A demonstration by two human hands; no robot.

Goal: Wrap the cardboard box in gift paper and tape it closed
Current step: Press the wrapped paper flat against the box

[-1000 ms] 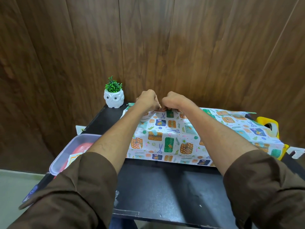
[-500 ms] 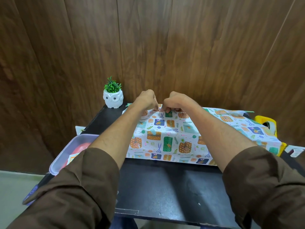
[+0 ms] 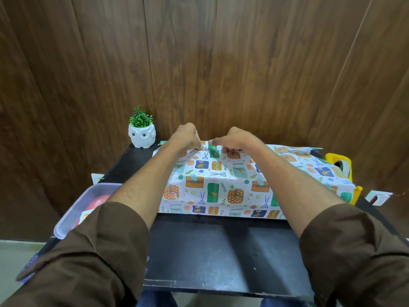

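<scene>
2 hands, both mine, are up at the far edge of the gift paper, just above the middle of the frame. My left hand and right hand sit close together, almost touching. Each has its fingers curled down and pinching the sheet's edge, though my knuckles hide most of the fingertips, so I can't tell how deep the grip goes.

The cardboard box itself is not visible. The paper humps up off the black table and drops in a front face toward me, so I judge the box lies under it, at centre frame.

As for progress, I'd call this early to middle. The sheet is draped over the box and I am working the first seam along the top. No tape shows on the paper, and the right part of the sheet trails loose toward the right edge of the frame, partly over the yellow tape dispenser.

What's left is closing the seam, taping it, then folding and taping both ends — most of the job. At upper left stands an owl planter, and at lower left a plastic tub.
</scene>
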